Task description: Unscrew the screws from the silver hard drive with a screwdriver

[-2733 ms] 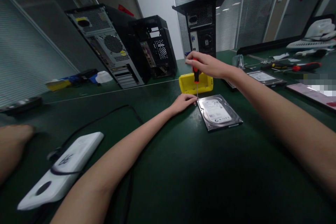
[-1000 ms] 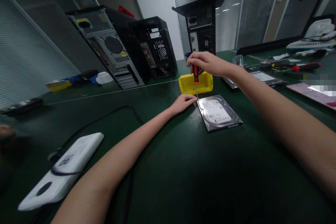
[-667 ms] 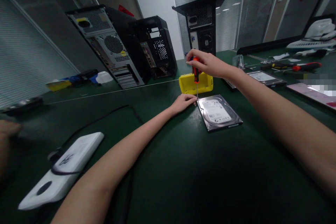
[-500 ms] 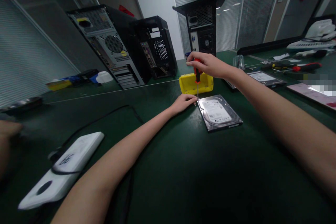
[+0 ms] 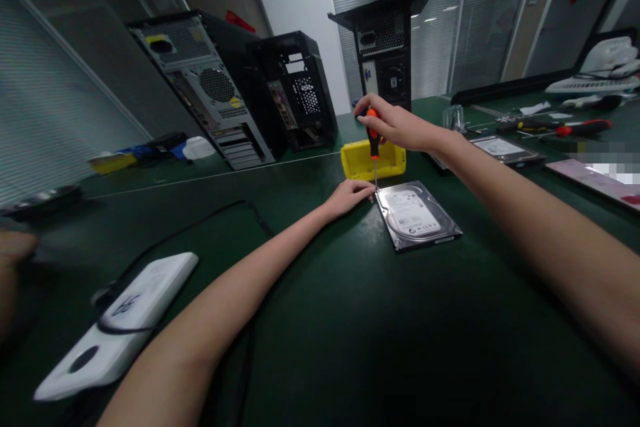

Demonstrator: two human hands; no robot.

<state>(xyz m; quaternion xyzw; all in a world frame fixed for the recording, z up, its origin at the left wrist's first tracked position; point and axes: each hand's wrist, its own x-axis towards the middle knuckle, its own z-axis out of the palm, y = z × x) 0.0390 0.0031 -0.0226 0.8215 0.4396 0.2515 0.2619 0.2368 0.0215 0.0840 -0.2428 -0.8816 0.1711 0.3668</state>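
A silver hard drive (image 5: 416,213) lies flat on the dark green table (image 5: 350,320). My right hand (image 5: 395,123) is closed round the red handle of a small screwdriver (image 5: 373,147), which stands upright with its tip at the drive's far left corner. My left hand (image 5: 350,195) rests on the table against the drive's left edge, fingers curled at that corner. A yellow tray (image 5: 373,159) sits just behind the drive.
Three open computer towers (image 5: 210,87) (image 5: 300,90) (image 5: 387,47) stand at the back. A white device with a black cable (image 5: 120,320) lies at front left. Another drive (image 5: 505,147) and red-handled tools (image 5: 575,127) lie at right. Another person's hand (image 5: 13,260) shows at the left edge.
My right hand's fingers have shifted slightly on the screwdriver handle, which stays on the same corner. The other person's hand at the left edge has moved about. The drive has not moved.
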